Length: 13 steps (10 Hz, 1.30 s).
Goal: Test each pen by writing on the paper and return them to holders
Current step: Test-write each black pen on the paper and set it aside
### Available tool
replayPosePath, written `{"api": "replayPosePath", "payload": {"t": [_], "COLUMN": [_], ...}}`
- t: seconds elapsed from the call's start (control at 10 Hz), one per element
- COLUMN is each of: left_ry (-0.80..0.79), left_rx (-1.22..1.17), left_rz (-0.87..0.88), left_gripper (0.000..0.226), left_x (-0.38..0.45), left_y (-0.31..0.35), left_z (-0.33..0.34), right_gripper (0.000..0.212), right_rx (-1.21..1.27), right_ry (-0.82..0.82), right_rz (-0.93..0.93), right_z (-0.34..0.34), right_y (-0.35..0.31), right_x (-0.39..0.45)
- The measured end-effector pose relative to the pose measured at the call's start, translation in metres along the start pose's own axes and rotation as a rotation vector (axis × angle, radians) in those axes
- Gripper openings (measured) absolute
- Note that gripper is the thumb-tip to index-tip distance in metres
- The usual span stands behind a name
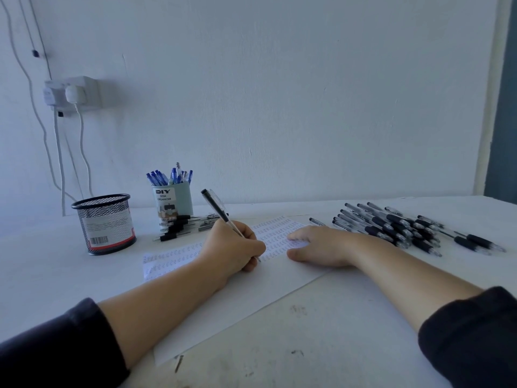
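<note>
Left hand (233, 246) pinching black pen (221, 214) tip-down on paper (240, 301); right hand (319, 247) flat (fingers spread) near its far edge.

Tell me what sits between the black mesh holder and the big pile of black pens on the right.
Head view: the white paper sheet, with the left hand writing with a black pen and the right hand resting flat.

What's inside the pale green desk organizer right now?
Blue pens stand upright in the pale green desk organizer, caps and clips sticking out above the rim. The opaque wall hides their lower ends, so an exact count and anything at the bottom cannot be seen.
</note>
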<state>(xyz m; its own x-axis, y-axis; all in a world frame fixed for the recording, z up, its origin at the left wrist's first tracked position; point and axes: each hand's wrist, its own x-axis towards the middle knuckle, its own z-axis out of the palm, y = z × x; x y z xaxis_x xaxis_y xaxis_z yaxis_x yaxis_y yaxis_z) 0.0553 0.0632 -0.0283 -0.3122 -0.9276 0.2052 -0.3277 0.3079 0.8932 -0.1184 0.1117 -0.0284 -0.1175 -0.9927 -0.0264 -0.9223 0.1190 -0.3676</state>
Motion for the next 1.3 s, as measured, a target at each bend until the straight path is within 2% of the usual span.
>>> {"api": "replayPosePath", "payload": {"t": [0.1, 0.3, 0.5, 0.6, 0.8, 1.1, 1.3], "left_ry": [-0.003, 0.100, 0.260, 0.265, 0.218, 0.158, 0.220], "left_rx": [-0.025, -0.532, -0.548, -0.575, -0.628, -0.664, -0.557], "left_rz": [-0.009, -0.122, -0.101, -0.063, -0.115, -0.185, -0.170], "left_gripper": [0.011, 0.019, 0.010, 0.009, 0.022, 0.027, 0.041], "left_x": [0.000, 0.009, 0.020, 0.021, 0.018, 0.014, 0.015], "left_y": [0.000, 0.007, 0.007, 0.008, 0.008, 0.008, 0.007], "left_z": [-0.001, -0.019, -0.037, -0.037, -0.038, -0.037, -0.036], "right_gripper": [0.059, 0.058, 0.055, 0.054, 0.051, 0.051, 0.049], "right_rx": [0.001, -0.011, 0.011, 0.037, 0.128, 0.159, 0.191], "right_ry": [0.001, 0.000, -0.012, -0.017, -0.012, -0.001, 0.007], "right_rz": [0.001, -0.004, -0.011, -0.017, -0.005, 0.014, 0.015], "right_z": [0.000, -0.001, -0.002, -0.003, -0.004, -0.004, -0.005], "right_y": [0.000, 0.000, -0.002, -0.003, -0.003, -0.004, -0.005], "right_x": [0.000, 0.000, -0.002, -0.004, -0.006, -0.006, -0.006]}}
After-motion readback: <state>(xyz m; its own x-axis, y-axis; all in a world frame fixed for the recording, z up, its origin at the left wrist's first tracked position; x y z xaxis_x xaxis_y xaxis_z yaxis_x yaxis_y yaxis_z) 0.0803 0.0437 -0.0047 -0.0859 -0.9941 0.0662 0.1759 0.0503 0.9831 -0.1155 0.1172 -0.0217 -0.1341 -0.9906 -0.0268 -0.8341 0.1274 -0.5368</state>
